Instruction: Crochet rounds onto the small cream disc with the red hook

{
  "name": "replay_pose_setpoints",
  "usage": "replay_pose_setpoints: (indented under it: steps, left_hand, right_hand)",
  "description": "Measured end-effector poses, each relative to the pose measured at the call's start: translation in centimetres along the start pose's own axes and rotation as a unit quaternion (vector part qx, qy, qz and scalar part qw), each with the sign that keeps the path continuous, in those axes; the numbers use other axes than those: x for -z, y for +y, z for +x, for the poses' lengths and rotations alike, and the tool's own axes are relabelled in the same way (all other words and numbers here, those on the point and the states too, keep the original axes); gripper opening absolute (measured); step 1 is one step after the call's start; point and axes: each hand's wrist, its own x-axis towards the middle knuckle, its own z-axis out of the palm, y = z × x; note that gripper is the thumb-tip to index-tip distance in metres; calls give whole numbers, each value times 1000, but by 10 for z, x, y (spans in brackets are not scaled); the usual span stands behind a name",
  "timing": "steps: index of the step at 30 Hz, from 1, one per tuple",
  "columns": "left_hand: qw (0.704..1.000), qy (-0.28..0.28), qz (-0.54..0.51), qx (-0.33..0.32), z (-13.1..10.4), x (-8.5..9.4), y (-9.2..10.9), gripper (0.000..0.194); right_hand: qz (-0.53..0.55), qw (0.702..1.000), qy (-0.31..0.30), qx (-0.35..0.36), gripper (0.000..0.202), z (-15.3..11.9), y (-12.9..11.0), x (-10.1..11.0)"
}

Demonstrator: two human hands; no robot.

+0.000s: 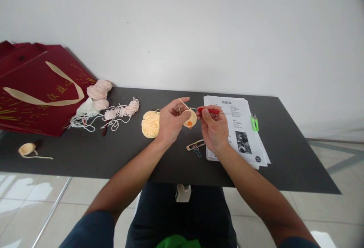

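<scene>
The left hand (173, 122) has its grip closed in a pinch on a round, pale-yellow crocheted piece (193, 116) with a small orange marker (190, 124) on its front. A thin yellow yarn strand (182, 102) runs up over its raised index finger. The right hand (214, 128) has thumb and fingers closed around a red-handled metal crochet hook (210, 110), its shaft pointing at the strand. The piece is held above the dark grey, flat surface (292, 168), between its far and near edges, left of the white printed sheets (257, 155).

If the index finger dropped, the strand would likely slacken and a loop could slide off the hook. Pulling too hard might tighten the stitches until the hook could not pass. The fluffy yellow yarn ball (150, 124), just beside the left hand, could snag or roll toward the near edge if tugged. Whether the hook's tip has caught yarn, I cannot tell.
</scene>
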Motion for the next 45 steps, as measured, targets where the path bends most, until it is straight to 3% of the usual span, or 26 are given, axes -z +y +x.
replay_pose_setpoints:
  steps: [15,26,45]
  left_hand:
    - [999,-8,7,-50,-1,1,7,46]
    - [999,7,15,-34,0,1,9,52]
    - [998,27,32,-56,1,4,7,48]
  right_hand:
    - [-30,999,7,37,23,0,-6,0]
    - [-40,998,-5,50,24,2,-9,2]
    - [-123,973,-15,196,21,3,-5,13]
